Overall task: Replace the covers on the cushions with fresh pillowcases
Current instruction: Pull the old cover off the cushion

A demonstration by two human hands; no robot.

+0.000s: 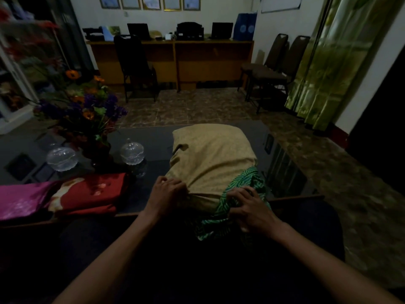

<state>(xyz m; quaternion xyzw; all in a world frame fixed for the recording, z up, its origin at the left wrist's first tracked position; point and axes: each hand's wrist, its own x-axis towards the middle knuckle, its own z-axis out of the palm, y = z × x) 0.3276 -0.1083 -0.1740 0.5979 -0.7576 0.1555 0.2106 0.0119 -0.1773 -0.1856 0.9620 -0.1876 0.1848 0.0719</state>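
Far left on the dark table (151, 139): folded pink and red fabric (65, 196), probably the fresh pillowcases kept within reach. Just behind: 2 lidded glass bowls (132, 152) and a vase of flowers (83, 106), well apart from the work. Next, left hand (167, 190), fingers curled and pinching the bunched near edge of the tan cover (210, 156), seemingly to hold the opening taut. Centre: the cushion (214, 145) lying flat on the table, near end hanging over the table's edge toward the lap, long axis running away from the person, closed far end pointing at the room, open end toward the body. Right: right hand (249, 207), fingers curled into green patterned cloth (243, 178) gathered at the cushion's near right corner, likely easing 1 layer over or off the other; which is the old cover and which the new cannot be told in this dim light.
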